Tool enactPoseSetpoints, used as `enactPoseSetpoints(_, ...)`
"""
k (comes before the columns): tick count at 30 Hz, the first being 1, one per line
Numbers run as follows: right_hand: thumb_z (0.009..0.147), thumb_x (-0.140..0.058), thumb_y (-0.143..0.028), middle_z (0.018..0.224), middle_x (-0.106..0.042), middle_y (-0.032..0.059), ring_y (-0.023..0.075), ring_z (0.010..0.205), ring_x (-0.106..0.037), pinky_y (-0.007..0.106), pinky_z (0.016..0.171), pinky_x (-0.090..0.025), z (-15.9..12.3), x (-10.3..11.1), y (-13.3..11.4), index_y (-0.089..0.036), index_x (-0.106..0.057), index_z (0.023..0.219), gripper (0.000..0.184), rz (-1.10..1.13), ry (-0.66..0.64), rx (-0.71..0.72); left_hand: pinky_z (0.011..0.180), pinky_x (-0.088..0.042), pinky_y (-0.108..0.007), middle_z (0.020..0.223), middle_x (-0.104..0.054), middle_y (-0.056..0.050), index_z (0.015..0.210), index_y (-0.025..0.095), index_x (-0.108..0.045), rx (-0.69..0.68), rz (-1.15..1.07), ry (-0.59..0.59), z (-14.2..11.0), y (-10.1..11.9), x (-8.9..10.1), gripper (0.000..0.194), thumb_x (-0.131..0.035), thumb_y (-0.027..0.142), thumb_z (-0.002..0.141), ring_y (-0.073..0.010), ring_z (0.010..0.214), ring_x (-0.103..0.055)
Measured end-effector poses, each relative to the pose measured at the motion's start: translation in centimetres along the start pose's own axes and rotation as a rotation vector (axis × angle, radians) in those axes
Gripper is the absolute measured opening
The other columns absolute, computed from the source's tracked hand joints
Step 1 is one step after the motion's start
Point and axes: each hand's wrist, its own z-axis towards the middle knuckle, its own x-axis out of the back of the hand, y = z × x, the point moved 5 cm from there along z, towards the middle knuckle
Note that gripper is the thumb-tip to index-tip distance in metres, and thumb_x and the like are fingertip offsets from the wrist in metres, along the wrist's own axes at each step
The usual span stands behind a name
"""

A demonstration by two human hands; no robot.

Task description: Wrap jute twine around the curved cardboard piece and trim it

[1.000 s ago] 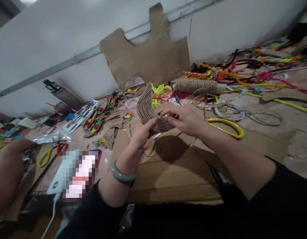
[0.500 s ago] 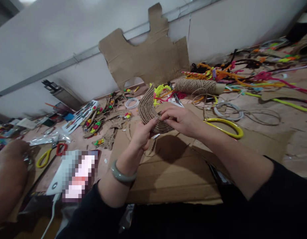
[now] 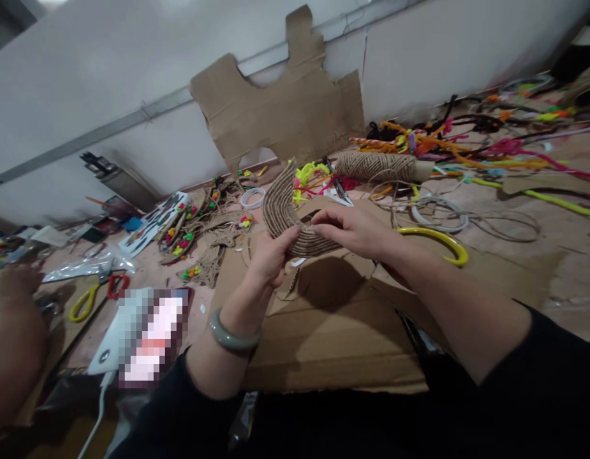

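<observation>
A crescent-shaped piece covered in curved rows of jute twine (image 3: 277,203) is held up over the cardboard sheet (image 3: 342,350). My left hand (image 3: 270,260) is closed on its lower left part, thumb on the front face. At the inner edge of the crescent, my right hand (image 3: 354,231) has its thumb and fingers pinched together, touching the piece; whatever lies between the fingertips is too small to make out. The right end of the crescent is hidden behind my right fingers. Beside my right wrist lies a yellow-handled tool (image 3: 455,252), partly covered by the forearm.
Behind the crescent lie a spool of twine (image 3: 376,166) and a cut cardboard piece (image 3: 285,108) leaning on the wall. Decorated twine pieces (image 3: 184,239), scissors (image 3: 87,303) and a phone (image 3: 155,338) are at left. Another person's hand (image 3: 12,312) is at the far left edge.
The crescent has tilted slightly in my left hand. My right fingertips have shifted a little along its inner edge. The other person's hand has moved further left.
</observation>
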Motion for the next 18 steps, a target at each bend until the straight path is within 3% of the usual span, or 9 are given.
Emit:
enactPoseSetpoints(5,0.082,-0.05,-0.03,0.076,-0.065,0.0004,0.0128,0.067,-0.054,0.026,0.063,-0.039,-0.1,-0.8,0.6,-0.018,-0.066,0.084,0.021,0.124,-0.157,-0.113,0.06,-0.053,-0.025,0.066,-0.069,-0.001,0.074,0.011,-0.068,0.016,0.038,0.003,0.0,0.0,0.1,0.024,-0.082,0.022,0.058,-0.0124,0.058,-0.063)
enactPoseSetpoints(13,0.079,-0.05,-0.034,0.072,-0.061,-0.0004,0.0121,0.065,-0.05,0.026,0.062,-0.038,0.0,-0.8,0.4,-0.018,-0.065,0.081,0.023,0.21,-0.108,-0.111,0.063,-0.053,-0.025,0.069,-0.072,-0.003,0.072,0.011,-0.069,0.137,-0.091,-0.008,-0.5,-1.0,-0.5,0.026,-0.084,0.022,0.055,-0.0127,0.06,-0.064)
enactPoseSetpoints(18,0.085,-0.048,-0.04,0.07,-0.059,-0.0007,0.0114,0.063,-0.048,0.025,0.061,-0.036,-0.2,-0.3,0.3,-0.017,-0.069,0.086,0.031,0.125,-0.18,-0.092,0.065,-0.053,-0.027,0.07,-0.071,-0.001,0.076,0.012,-0.069,0.074,-0.044,0.007,-0.5,-0.7,-0.3,0.025,-0.082,0.019,0.055,-0.0132,0.061,-0.064)
